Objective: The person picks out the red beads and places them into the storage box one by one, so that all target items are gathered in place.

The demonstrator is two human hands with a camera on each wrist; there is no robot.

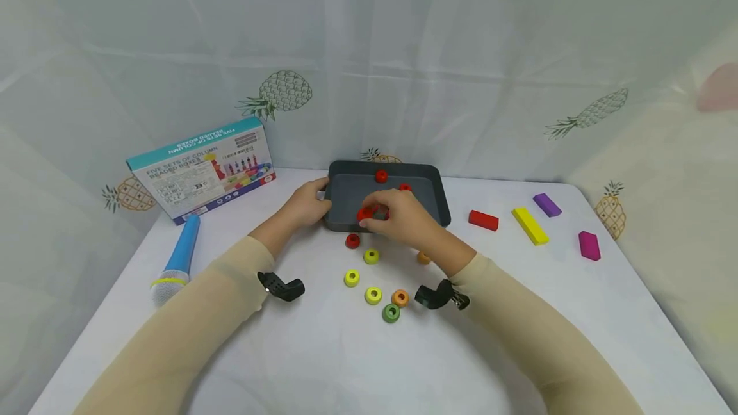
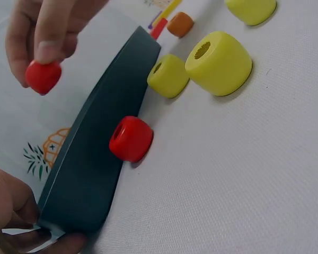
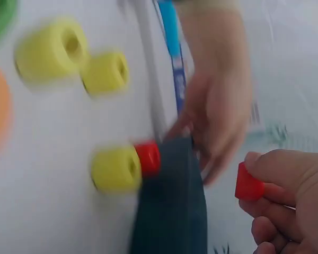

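A dark grey tray (image 1: 432,200) sits at the table's middle back, with two red beads (image 1: 381,176) inside near its far wall. My left hand (image 1: 305,205) grips the tray's near-left corner (image 2: 69,211). Over the tray's front part my right hand (image 1: 398,215) pinches a red bead (image 1: 364,213) between its fingertips (image 2: 45,50); the same bead (image 3: 248,185) shows in the right wrist view. Another red bead (image 1: 352,241) lies on the cloth against the tray's front wall (image 2: 130,138).
Yellow beads (image 1: 371,256), orange beads (image 1: 400,298) and a green bead (image 1: 391,313) lie in front of the tray. Red (image 1: 483,220), yellow (image 1: 530,225), purple (image 1: 547,205) and magenta (image 1: 589,245) blocks lie right. A toy box (image 1: 202,168) and a blue microphone (image 1: 175,260) are left.
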